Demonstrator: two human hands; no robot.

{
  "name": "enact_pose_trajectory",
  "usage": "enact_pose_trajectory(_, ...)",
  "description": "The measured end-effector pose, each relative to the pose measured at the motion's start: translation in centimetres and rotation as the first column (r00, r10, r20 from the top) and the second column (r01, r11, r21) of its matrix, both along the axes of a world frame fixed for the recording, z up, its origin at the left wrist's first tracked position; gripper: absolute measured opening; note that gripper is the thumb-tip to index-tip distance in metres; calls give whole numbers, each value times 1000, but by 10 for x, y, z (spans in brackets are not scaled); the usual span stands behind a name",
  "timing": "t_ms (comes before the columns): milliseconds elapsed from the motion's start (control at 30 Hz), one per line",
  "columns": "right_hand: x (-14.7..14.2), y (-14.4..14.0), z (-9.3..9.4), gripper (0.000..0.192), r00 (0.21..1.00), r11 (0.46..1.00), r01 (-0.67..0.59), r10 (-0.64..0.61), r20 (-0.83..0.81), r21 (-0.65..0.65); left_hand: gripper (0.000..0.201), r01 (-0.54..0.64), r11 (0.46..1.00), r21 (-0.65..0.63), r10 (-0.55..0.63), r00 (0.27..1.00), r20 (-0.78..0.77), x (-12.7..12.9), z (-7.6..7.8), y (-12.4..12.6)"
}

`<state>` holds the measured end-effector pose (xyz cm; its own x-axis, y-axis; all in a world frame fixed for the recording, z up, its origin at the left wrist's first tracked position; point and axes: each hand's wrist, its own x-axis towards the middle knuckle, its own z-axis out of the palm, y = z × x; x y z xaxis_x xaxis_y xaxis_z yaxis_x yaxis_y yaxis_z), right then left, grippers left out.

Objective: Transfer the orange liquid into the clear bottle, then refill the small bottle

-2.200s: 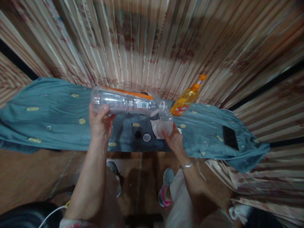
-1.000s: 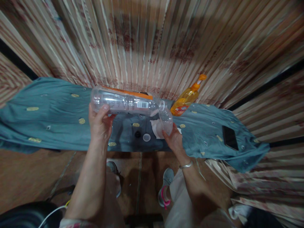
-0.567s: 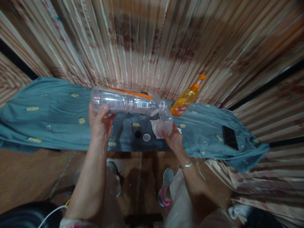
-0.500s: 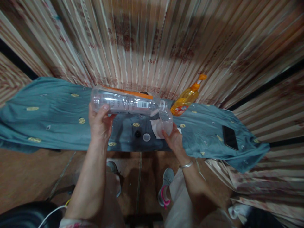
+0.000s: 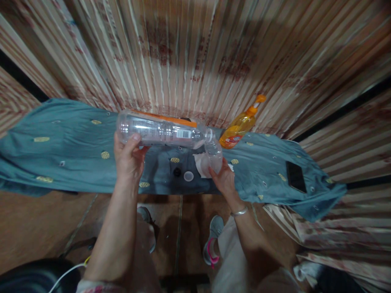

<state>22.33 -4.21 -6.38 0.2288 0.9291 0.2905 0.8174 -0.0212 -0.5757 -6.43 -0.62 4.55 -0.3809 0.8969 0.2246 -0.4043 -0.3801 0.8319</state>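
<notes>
My left hand [image 5: 130,156] is closed around the base end of a large clear plastic bottle [image 5: 159,132] with an orange stripe and a barcode. This bottle lies on its side in the air, its neck pointing right. A small clear plastic bottle [image 5: 214,156] is gripped low down by my right hand [image 5: 224,177], its top meeting the large bottle's mouth. Whether liquid is flowing between them I cannot tell. Below on the cloth are a black cap [image 5: 176,171] and a round whitish lid [image 5: 188,176]. White paper [image 5: 200,165] lies behind the small bottle.
A yellow-orange pump bottle [image 5: 236,130] stands just right of the two bottles. On the right end of the teal patterned cloth [image 5: 76,150] lies a black phone [image 5: 296,176]. A pleated curtain [image 5: 189,53] hangs behind the cloth-covered surface.
</notes>
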Motion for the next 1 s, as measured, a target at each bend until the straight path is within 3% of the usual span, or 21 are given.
enact_pose_trajectory(633,-1,1,0,68,999,1000,15,-14,33,-8,44,14,1000,11,-16,981,191,6,8,-3)
enact_pose_trajectory(1000,-1,1,-4,67,999,1000,13,-14,53,9,43,11,1000,25,-15,986,169,2,0,3)
